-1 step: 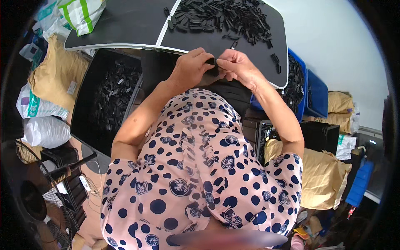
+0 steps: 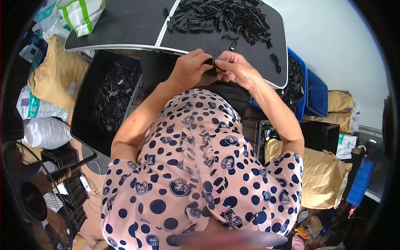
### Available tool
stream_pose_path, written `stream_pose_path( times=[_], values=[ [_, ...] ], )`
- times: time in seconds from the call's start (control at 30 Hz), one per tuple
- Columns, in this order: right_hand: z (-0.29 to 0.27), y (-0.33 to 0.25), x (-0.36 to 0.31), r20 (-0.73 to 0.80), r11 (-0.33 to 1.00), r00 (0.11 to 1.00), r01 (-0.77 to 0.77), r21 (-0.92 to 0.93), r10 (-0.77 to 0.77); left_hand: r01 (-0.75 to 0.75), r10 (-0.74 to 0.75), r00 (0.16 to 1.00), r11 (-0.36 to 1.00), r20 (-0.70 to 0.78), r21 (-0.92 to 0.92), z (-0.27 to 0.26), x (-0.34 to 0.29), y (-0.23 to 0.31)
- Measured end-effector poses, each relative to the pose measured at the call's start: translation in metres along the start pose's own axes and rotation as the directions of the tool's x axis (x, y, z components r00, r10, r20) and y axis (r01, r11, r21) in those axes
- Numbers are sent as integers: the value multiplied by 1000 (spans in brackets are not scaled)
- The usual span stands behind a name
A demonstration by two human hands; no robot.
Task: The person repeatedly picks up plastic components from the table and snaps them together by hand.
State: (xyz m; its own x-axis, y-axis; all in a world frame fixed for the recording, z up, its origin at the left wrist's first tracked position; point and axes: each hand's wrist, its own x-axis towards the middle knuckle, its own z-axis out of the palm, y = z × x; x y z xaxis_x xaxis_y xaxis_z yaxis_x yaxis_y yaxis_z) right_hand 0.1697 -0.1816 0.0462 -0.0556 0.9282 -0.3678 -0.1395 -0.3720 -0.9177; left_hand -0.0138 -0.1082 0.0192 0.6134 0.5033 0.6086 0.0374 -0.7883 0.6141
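Observation:
Just off the near edge of the black folding table (image 2: 179,48), both hands meet at a small black plastic piece (image 2: 209,61). My left hand (image 2: 189,67) is closed, pinching the piece between thumb and fingers. My right hand (image 2: 239,70) is closed from the other side, its thumb and fingertips at the piece's right end. The fingers cover most of the piece, so its exact kind is hidden. Beyond them lies a loose pile of similar black plastic pieces (image 2: 225,18). Single pieces lie nearer, one black clip-like piece (image 2: 233,45) and another black piece (image 2: 275,63) by the right edge.
At left, a large black bin (image 2: 85,96) holds many black pieces. Blue crates (image 2: 318,93) stand right of the table, one filled with black parts. A white-and-green bag (image 2: 83,18) sits on the table. Brown sacks (image 2: 310,179) flank me; a fan (image 2: 33,202) stands lower left.
My right hand's fingers have shifted slightly at the piece, curling in closer to it. The fan at lower left has swung further into view. My left hand stays nearly still.

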Motion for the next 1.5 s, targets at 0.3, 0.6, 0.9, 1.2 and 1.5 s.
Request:
stream_pose_path(
  times=[0.3, 0.6, 0.9, 1.2, 1.5],
  values=[
    [1, -4, 0, 35, 986, 988, -155, 66, 153, -7, -4, 994, 995, 112, 97, -9, -2, 3],
    [15, 17, 3, 475, 938, 879, -132, 320, -39, 378, -398, 908, 650, 129, -659, 0, -15, -2],
    [48, 34, 26, 368, 913, 919, -21, 407, -143, 524, -524, 800, 373, 293, -766, -22, -28, 0],
    [43, 18, 29, 61, 976, 998, 41, -216, -28, 609, -632, 689, 770, -354, -188, -98, -89, -67],
    [-96, 57, 48, -416, 985, 897, 100, -141, -151, 91, -141, 989, 801, 39, 592, -115, -11, -122]
  ],
)
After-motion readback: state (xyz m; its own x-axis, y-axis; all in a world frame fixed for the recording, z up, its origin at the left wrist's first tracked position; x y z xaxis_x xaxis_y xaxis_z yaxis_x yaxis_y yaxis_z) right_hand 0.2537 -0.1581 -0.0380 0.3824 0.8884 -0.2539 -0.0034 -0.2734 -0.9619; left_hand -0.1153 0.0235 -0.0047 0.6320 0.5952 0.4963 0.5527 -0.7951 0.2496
